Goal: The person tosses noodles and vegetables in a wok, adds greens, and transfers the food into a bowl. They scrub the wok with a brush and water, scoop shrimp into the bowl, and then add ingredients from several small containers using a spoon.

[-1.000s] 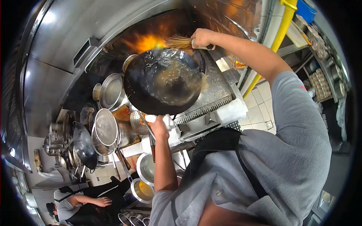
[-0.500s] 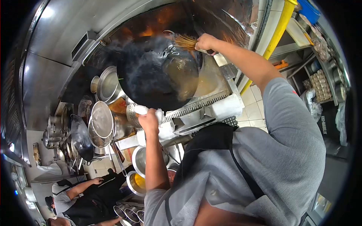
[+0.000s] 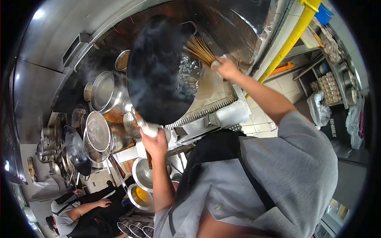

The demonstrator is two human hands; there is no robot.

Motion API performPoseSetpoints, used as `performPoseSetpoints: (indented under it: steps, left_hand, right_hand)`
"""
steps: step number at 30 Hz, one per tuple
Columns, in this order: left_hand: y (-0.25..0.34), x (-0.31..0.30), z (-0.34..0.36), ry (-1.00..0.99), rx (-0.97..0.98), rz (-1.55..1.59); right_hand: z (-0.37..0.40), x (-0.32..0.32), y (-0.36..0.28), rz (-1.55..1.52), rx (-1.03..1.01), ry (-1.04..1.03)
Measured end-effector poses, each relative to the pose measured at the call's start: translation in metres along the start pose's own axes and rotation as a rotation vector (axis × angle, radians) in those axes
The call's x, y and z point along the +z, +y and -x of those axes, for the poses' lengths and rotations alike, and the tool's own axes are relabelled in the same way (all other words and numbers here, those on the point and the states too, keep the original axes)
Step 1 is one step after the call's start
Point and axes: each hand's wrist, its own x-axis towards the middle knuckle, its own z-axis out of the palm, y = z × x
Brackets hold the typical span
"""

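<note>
A large black wok is tilted over the stove, its far left side raised and steam drifting over it. Water pools at its right side. My left hand is closed on a white cloth at the wok's near rim, apparently around its handle, which the cloth hides. My right hand grips a bamboo wok brush by its bound end, bristles spread over the wok's right edge.
Left of the wok are a metal pot, round strainers and another wok. A bowl with yellow liquid stands below my left arm. A co-worker is at lower left. A yellow pipe runs along the right.
The wok has tipped up on its far left side, and its water has shifted to the right. My left hand moved slightly down with the cloth; the brush shifted down and right.
</note>
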Motion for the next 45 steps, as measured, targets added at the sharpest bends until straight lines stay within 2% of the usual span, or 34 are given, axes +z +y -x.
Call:
performPoseSetpoints:
  steps: [2, 4, 5, 7, 8, 11, 12, 13, 14, 15, 17, 18, 19, 20, 21, 23, 24, 25, 26, 27, 28, 30, 31, 33, 34, 35, 37, 39, 41, 43, 45]
  left_hand:
    - [-0.028, 0.009, 0.015, 0.016, 0.034, 0.018]
    - [-0.056, 0.013, 0.031, 0.13, -0.063, 0.003]
    - [-0.052, 0.006, 0.024, -0.038, -0.216, 0.01]
    - [-0.044, 0.005, 0.0, -0.078, -0.369, 0.278]
    - [-0.056, 0.011, -0.011, -0.04, -0.432, 0.378]
    - [-0.074, 0.037, -0.036, -0.021, -0.699, 0.523]
    - [-0.07, 0.047, -0.041, -0.02, -0.771, 0.583]
    - [-0.063, 0.06, -0.043, -0.019, -0.844, 0.642]
    - [-0.074, 0.075, -0.044, -0.032, -0.898, 0.579]
    - [-0.085, 0.088, -0.047, -0.035, -0.947, 0.517]
    - [-0.077, 0.105, -0.049, 0.03, -1.071, 0.793]
    - [-0.078, 0.113, -0.049, 0.038, -1.064, 0.786]
    - [-0.081, 0.119, -0.052, 0.038, -1.054, 0.781]
    - [-0.081, 0.121, -0.054, 0.022, -1.08, 0.806]
    - [-0.079, 0.12, -0.055, 0.016, -1.107, 0.838]
    - [-0.056, 0.105, -0.057, -0.071, -1.164, 0.982]
    - [-0.077, 0.113, -0.055, -0.215, -1.24, 1.012]
    - [-0.092, 0.119, -0.049, -0.331, -1.142, 1.136]
    - [-0.072, 0.097, -0.048, -0.345, -1.165, 1.153]
    - [-0.073, 0.09, -0.036, -0.343, -1.08, 1.082]
    - [-0.065, 0.068, -0.026, -0.257, -0.994, 0.926]
    - [-0.045, 0.013, -0.004, -0.212, -1.035, 0.971]
    - [-0.047, -0.006, 0.011, -0.209, -1.078, 1.04]
    - [-0.069, -0.032, 0.05, -0.139, -0.953, 1.02]
    - [-0.074, -0.05, 0.071, -0.063, -0.945, 0.875]
    - [-0.073, -0.071, 0.098, -0.034, -0.905, 1.227]
    - [-0.057, -0.116, 0.156, 0.112, -0.983, 1.242]
    - [-0.038, -0.133, 0.222, 0.411, -0.923, 1.228]
    - [0.0, -0.128, 0.278, 0.746, -0.982, 1.141]
    - [0.009, -0.09, 0.342, 0.939, -0.949, 1.05]
    - [0.06, -0.05, 0.374, 1.289, -0.903, 1.082]
  right_hand:
    - [0.015, 0.005, 0.002, 0.018, 0.024, 0.029]
    - [0.025, 0.009, 0.009, -0.163, 0.069, -0.015]
    - [0.031, 0.009, 0.015, -0.151, 0.078, -0.029]
    - [0.037, 0.013, 0.021, -0.076, -0.088, 0.146]
    - [0.064, 0.001, 0.004, 0.028, -0.065, 0.107]
    - [0.121, 0.007, 0.05, 0.154, -0.067, 0.041]
    - [0.135, 0.01, 0.062, 0.186, -0.009, 0.003]
    - [0.15, 0.012, 0.05, 0.363, 0.098, -0.004]
    - [0.159, 0.015, 0.047, 0.626, -0.235, 0.14]
    - [0.172, 0.017, 0.022, 0.688, -0.406, 0.064]
    - [0.201, 0.058, 0.057, 0.335, -0.559, -0.404]
    - [0.209, 0.08, 0.08, 0.223, -0.503, -0.88]
    - [0.213, 0.089, 0.074, -0.056, -0.58, -0.942]
    - [0.218, 0.138, 0.151, -0.093, -0.938, -0.729]
    - [0.225, 0.141, 0.15, -0.098, -0.959, -0.762]
    - [0.231, 0.16, 0.14, 0.677, -0.436, -0.713]
    - [0.237, 0.18, 0.192, 0.692, -0.438, -0.711]
    - [0.245, 0.2, 0.248, 0.707, -0.439, -0.709]
    - [0.229, 0.195, 0.233, 0.64, -0.366, -0.8]
    - [0.213, 0.191, 0.21, 0.556, -0.318, -0.902]
    - [0.198, 0.192, 0.191, 0.498, -0.27, -0.993]
    - [0.168, 0.204, 0.154, 0.428, -0.189, -1.167]
    - [0.16, 0.216, 0.135, 0.409, -0.158, -1.25]
    - [0.148, 0.245, 0.099, 0.401, -0.144, -1.381]
    - [0.145, 0.258, 0.082, 0.411, -0.16, -1.446]
    - [0.144, 0.273, 0.066, 0.435, -0.19, -1.512]
    - [0.149, 0.292, 0.035, 0.489, -0.254, -1.631]
    - [0.163, 0.314, 0.01, 0.557, -0.339, -1.75]
    - [0.182, 0.328, -0.01, 0.634, -0.427, -1.856]
    - [0.204, 0.338, -0.031, 0.709, -0.531, -1.95]
    - [0.229, 0.334, -0.051, 0.772, -0.597, -2.027]
